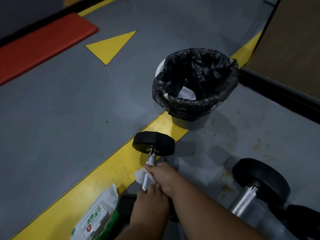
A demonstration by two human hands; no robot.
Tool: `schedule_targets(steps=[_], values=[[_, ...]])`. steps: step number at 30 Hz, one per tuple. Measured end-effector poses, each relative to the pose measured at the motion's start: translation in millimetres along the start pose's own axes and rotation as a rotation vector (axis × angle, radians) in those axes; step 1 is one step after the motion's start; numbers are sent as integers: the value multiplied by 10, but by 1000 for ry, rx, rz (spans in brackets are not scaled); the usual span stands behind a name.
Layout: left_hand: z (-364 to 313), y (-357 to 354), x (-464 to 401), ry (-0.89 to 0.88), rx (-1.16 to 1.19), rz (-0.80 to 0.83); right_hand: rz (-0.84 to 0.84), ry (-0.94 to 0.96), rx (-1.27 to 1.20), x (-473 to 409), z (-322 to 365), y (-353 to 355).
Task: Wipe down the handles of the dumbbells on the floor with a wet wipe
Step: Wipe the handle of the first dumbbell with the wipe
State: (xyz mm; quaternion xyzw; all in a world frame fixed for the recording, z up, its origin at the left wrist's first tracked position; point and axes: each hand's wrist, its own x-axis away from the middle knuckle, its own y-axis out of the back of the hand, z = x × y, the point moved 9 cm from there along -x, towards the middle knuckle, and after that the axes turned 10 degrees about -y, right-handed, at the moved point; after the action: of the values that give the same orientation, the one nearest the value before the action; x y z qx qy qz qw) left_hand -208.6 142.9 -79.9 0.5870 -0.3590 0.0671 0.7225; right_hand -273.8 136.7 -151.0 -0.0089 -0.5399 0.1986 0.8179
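Right hand [166, 177] pinching white wet wipe [141, 176] round the small black dumbbell's knurled steel handle [149, 168]; left hand [149, 203] gripping the six o'clock end; best twist wipe toward the twelve o'clock head.

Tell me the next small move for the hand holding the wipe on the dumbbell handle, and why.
Probably slide the right hand and its wipe up the handle toward the black weight. The wipe wraps only the middle of the bar, and the shiny stretch just below the weight is bare. The left hand grips the lower end, steadying the dumbbell for that stroke.
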Motion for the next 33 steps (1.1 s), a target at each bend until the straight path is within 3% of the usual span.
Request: schedule_targets(steps=[2, 6, 9, 12, 14, 17, 21, 24, 26, 30, 33], values=[[114, 5, 28, 5, 44, -81, -53, -4, 37, 14, 38, -10], [194, -17, 190, -182, 144, -282, -146, 17, 17, 66, -5, 19], [300, 31, 362, -217, 278, -460, -338, 78, 69, 124, 110, 314], [242, 134, 402, -246, 307, -516, -459, 77, -16, 115, 315, 610], [164, 169, 373, -261, 305, -542, -431, 87, 21, 93, 406, 496], [125, 129, 321, -279, 324, -536, -341, 49, 262, 195, 245, 237], [208, 109, 349, -240, 310, -545, -70, -133, 301, 220, -139, 196], [154, 165, 358, -240, 295, -578, -165, 47, 85, 213, 242, 242], [147, 160, 346, -229, 275, -573, -210, 168, 90, 339, 442, 176], [173, 133, 368, -225, 267, -575, -226, 392, 721, 600, 265, 106], [168, 166, 381, -224, 272, -608, -210, 839, 1129, 820, 359, 83]])
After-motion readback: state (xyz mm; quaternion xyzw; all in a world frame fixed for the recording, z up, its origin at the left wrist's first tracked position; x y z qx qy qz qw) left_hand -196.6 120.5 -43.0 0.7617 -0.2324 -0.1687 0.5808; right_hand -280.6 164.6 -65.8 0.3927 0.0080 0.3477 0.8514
